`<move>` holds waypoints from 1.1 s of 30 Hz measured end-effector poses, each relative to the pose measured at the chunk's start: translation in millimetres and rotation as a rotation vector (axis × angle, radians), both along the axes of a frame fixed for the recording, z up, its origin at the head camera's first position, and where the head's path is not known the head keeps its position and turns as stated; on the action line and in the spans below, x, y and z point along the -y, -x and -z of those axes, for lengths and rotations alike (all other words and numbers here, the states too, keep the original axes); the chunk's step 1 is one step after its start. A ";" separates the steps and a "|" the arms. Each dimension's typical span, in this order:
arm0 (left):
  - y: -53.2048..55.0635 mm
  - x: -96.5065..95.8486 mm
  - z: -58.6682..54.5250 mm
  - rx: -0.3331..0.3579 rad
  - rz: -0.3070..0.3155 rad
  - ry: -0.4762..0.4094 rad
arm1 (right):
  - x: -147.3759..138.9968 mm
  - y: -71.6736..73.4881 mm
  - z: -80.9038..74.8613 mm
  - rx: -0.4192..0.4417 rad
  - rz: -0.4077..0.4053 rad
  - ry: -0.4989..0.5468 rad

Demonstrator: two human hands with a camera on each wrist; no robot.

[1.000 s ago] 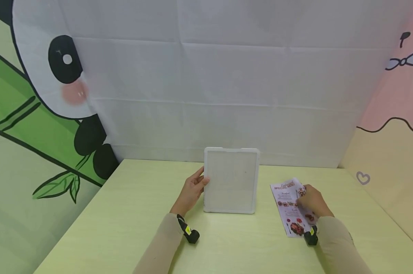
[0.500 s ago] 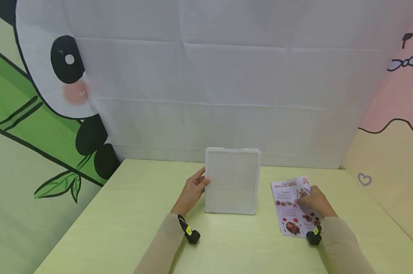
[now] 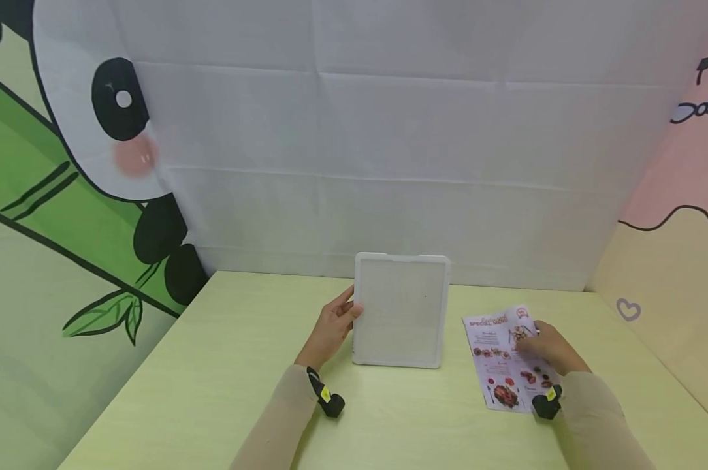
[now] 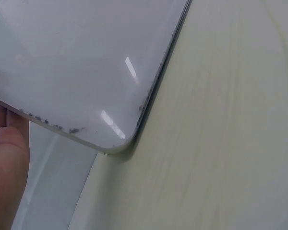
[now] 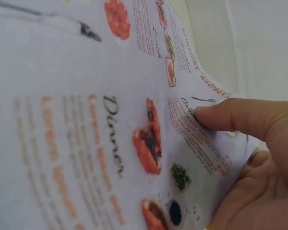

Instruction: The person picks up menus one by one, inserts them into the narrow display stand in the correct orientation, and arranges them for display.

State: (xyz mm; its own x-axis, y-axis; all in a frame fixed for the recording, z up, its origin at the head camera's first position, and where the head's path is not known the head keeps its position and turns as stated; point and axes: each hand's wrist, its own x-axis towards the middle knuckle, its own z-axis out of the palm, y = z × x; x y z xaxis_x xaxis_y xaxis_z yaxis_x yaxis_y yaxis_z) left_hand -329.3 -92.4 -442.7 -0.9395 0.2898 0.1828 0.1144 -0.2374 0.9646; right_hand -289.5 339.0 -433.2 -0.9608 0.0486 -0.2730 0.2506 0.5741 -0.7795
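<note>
A white rectangular frame with a pale panel [image 3: 400, 312] stands upright on the table. My left hand [image 3: 330, 324] grips its left edge, thumb in front and fingers behind. In the left wrist view, the white panel [image 4: 86, 72] shows a rounded corner with dark scuffs along the edge. A printed paper menu [image 3: 501, 365] with food pictures is on the right. My right hand [image 3: 550, 346] pinches its right edge, the thumb on the printed face. In the right wrist view, the menu [image 5: 62, 81] bends where the thumb presses, with the word Dinner readable.
The pale yellow-green table [image 3: 213, 391] reaches back to a white cloth backdrop [image 3: 389, 130]. A wall with a painted panda and bamboo [image 3: 66, 228] rises at the left, and a pink and cream painted wall [image 3: 671, 274] at the right.
My right hand has shifted slightly rightward along the menu, which lies flatter and shows more of its right half. The left hand still holds the frame in place.
</note>
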 end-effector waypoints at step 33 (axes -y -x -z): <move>-1.8 -0.3 -2.9 0.001 0.009 0.039 | -6.6 -3.4 -4.5 -0.014 -0.016 0.132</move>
